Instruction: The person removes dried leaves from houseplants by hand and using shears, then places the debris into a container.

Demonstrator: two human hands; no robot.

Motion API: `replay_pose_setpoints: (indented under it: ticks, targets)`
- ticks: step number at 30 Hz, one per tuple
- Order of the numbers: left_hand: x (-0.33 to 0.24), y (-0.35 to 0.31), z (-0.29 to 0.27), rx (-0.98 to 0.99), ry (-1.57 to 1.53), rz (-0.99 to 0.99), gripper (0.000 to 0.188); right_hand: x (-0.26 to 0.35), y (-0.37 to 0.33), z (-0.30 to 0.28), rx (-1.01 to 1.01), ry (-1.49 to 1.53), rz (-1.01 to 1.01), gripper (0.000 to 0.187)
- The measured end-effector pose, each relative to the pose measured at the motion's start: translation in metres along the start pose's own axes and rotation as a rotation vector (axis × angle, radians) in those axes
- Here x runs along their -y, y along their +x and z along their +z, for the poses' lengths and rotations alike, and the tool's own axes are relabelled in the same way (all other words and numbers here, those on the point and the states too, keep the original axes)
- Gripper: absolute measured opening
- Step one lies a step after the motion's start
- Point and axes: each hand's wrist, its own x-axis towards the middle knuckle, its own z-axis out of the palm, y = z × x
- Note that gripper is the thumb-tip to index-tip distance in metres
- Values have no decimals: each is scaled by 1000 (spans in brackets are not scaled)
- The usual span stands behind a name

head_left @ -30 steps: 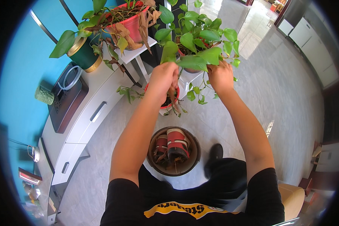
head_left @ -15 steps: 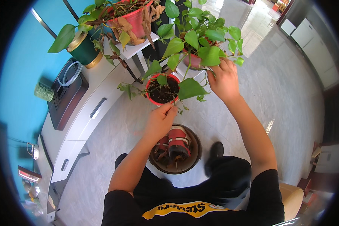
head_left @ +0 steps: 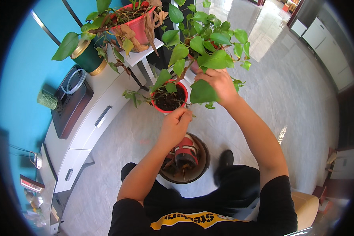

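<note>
A small red pot (head_left: 186,103) of dark soil stands in front of me, with thin vines crossing its rim. My left hand (head_left: 176,125) is closed in a pinch just off its front rim; a thin stem shows at the fingertips. My right hand (head_left: 220,84) has its fingers curled in among the leaves of a bushy green potted plant (head_left: 216,60) beyond the red pot. What those fingers hold is hidden by foliage. A large heart-shaped leaf (head_left: 203,92) hangs before the right hand and covers part of it.
A round bin (head_left: 205,173) holding red-and-black shoes (head_left: 186,153) stands between my feet. To the left, a white drawer cabinet (head_left: 92,128) carries a dark box (head_left: 72,108) and a green vase (head_left: 89,59). A larger red pot (head_left: 137,29) with withered leaves sits on a white stand (head_left: 139,57).
My right hand has moved left and slightly down, from the plant's right side to behind the large leaf. My left hand has shifted slightly right, still pinched.
</note>
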Motion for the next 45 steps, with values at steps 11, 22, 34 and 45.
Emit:
replay_pose_setpoints:
  ticks: [11,22,34,45]
  targets:
    - [21,-61,-35,179,76,-207,20,-9,4,6,-205,-55,160,16]
    - [113,-127,-52,174,745,-116,35,21,-19,-8,-199,8,145,31]
    - [1,-35,-67,2,502,42,22,4,-32,-58,-435,-35,347,25]
    - [-3,125,15,-310,650,569,30,48,7,-28,-245,77,136,20]
